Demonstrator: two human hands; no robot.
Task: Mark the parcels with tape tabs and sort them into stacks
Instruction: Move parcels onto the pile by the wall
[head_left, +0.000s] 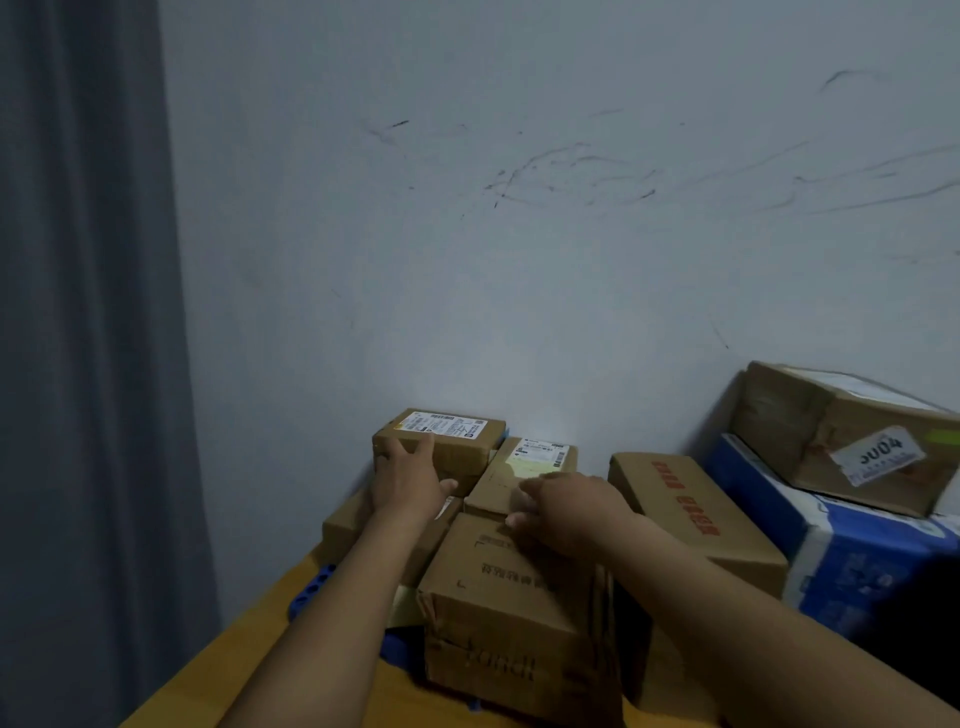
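Note:
Several brown cardboard parcels crowd the back of a wooden table (228, 644) against the wall. My left hand (410, 475) rests flat against the near side of a small labelled parcel (457, 431) that sits on top of another box. My right hand (566, 512) lies palm down where a second labelled parcel (524, 467) meets a larger box with dark print (509, 618) in front of it. Whether either hand grips anything I cannot tell. No tape is clearly in view.
A long box with red lettering (691, 509) lies to the right. Further right a blue and white carton (841, 551) carries a worn box with a "5004" sticker (878, 452). A blue plastic item (311, 592) lies under my left forearm. A grey curtain (88, 312) hangs left.

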